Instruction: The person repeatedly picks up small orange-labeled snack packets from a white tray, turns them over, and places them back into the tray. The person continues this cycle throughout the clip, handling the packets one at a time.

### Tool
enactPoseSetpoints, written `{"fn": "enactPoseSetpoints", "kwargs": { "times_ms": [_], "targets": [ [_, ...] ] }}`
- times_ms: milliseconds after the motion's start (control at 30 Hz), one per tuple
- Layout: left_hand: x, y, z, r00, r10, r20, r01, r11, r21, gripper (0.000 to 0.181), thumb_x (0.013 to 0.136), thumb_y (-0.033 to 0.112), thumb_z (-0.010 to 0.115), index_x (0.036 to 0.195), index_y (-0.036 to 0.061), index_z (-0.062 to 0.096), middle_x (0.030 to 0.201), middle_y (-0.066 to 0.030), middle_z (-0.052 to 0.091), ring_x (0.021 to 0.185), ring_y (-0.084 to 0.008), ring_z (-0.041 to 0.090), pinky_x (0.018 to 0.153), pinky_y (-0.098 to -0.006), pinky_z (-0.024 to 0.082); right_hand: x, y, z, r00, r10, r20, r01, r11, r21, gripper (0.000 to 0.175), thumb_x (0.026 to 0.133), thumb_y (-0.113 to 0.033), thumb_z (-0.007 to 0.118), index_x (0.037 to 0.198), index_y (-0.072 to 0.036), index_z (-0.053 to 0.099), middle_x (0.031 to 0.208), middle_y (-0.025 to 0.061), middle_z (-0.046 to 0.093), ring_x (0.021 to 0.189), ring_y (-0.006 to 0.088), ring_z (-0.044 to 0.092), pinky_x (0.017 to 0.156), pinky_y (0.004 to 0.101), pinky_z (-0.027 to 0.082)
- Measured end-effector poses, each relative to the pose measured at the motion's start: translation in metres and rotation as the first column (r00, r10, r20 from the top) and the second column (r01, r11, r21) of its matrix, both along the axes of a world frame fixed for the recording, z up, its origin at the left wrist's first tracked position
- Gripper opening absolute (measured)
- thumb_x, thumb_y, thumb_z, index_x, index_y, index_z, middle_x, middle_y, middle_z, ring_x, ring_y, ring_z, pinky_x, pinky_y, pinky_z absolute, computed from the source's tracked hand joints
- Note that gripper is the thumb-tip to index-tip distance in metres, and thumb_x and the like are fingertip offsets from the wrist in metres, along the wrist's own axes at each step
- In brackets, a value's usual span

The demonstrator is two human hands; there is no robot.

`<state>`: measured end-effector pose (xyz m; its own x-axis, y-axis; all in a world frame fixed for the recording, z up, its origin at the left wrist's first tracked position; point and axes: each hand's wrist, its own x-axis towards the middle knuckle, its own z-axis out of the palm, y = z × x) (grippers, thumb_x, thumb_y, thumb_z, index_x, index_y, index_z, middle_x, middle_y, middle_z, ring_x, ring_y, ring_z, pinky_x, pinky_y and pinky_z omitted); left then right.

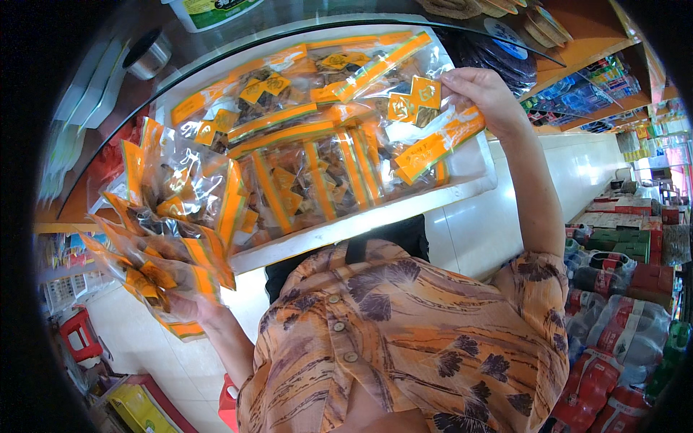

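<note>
A white foam box [335,230] stands before me, filled with clear plastic packets that have orange printed bands and dark dried contents. My left hand [187,307] holds a fanned bunch of the same packets [157,265] beside the box's left end. The bunch partly hides its fingers. At the box's far right corner, my right hand [484,97] pinches the edge of a clear packet [414,100] with orange diamond-shaped labels. Another packet's orange band [441,143] lies just below that hand. More packets [295,187] stand on edge in the near middle of the box.
A glass counter edge [303,28] curves behind the box. A metal cup [147,53] and a white tub [211,12] stand on the glass. Shelves with small packaged goods [587,89] lie to the right. Shrink-wrapped bottles [622,330] are stacked at lower right, a red stool [81,334] at left.
</note>
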<state>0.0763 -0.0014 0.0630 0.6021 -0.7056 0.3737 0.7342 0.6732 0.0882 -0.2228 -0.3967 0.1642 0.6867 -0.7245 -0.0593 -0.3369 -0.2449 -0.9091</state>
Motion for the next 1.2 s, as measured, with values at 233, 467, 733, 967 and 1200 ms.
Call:
{"fn": "enactPoseSetpoints", "kwargs": {
  "times_ms": [233,467,733,967,1200],
  "targets": [
    [-0.006,-0.007,0.009,0.996,-0.08,0.04,0.081,0.996,-0.044,0.054,0.092,0.032,0.055,0.141,0.0144,0.041,0.144,-0.0025,0.042,0.133,-0.0198,0.038,0.113,-0.0474,0.023,-0.001,-0.011,-0.004,0.997,0.055,-0.052,-0.062,0.987,-0.147,0.03,0.093,-0.028,0.058,0.104,-0.001,0.067,0.084,0.0012,0.067,0.071,0.0027,0.054,0.062,0.0168,0.043],
    [-0.006,-0.007,0.012,0.99,-0.1,0.097,0.106,0.992,-0.063,0.054,0.094,0.036,0.052,0.142,0.0157,0.038,0.147,-0.0032,0.037,0.134,-0.0211,0.036,0.113,-0.0534,0.021,-0.011,-0.022,0.011,0.999,0.047,-0.006,-0.047,0.956,-0.289,0.026,0.094,-0.023,0.059,0.104,-0.001,0.068,0.075,-0.0005,0.061,0.07,0.0044,0.057,0.062,0.0171,0.045],
    [-0.011,-0.013,0.011,0.994,-0.096,0.05,0.101,0.991,-0.091,0.052,0.094,0.036,0.052,0.141,0.0182,0.04,0.144,-0.003,0.041,0.135,-0.0206,0.035,0.112,-0.0539,0.021,0.0,-0.016,0.012,0.914,0.275,-0.299,-0.368,0.873,-0.321,0.025,0.093,-0.023,0.059,0.099,0.0,0.068,0.074,0.0012,0.063,0.067,0.0064,0.057,0.061,0.0206,0.045],
    [-0.011,-0.013,0.019,0.993,-0.07,0.099,0.071,0.997,-0.012,0.051,0.092,0.031,0.055,0.141,0.0208,0.042,0.143,-0.0021,0.042,0.134,-0.0208,0.036,0.113,-0.0489,0.022,0.039,0.005,0.007,0.664,0.421,-0.618,-0.704,0.63,-0.327,0.025,0.091,-0.023,0.056,0.094,-0.001,0.067,0.076,0.0091,0.062,0.071,0.0208,0.057,0.068,0.0328,0.045],
    [-0.01,-0.009,0.016,0.995,-0.065,0.075,0.066,0.998,-0.007,0.057,0.088,0.03,0.061,0.14,0.0202,0.042,0.145,-0.0031,0.04,0.136,-0.0223,0.032,0.112,-0.0511,0.022,0.064,0.009,-0.013,0.477,0.482,-0.735,-0.786,0.608,-0.112,0.021,0.087,-0.022,0.059,0.089,-0.002,0.066,0.076,0.0101,0.062,0.072,0.0239,0.058,0.067,0.0358,0.045]
  ]
}}
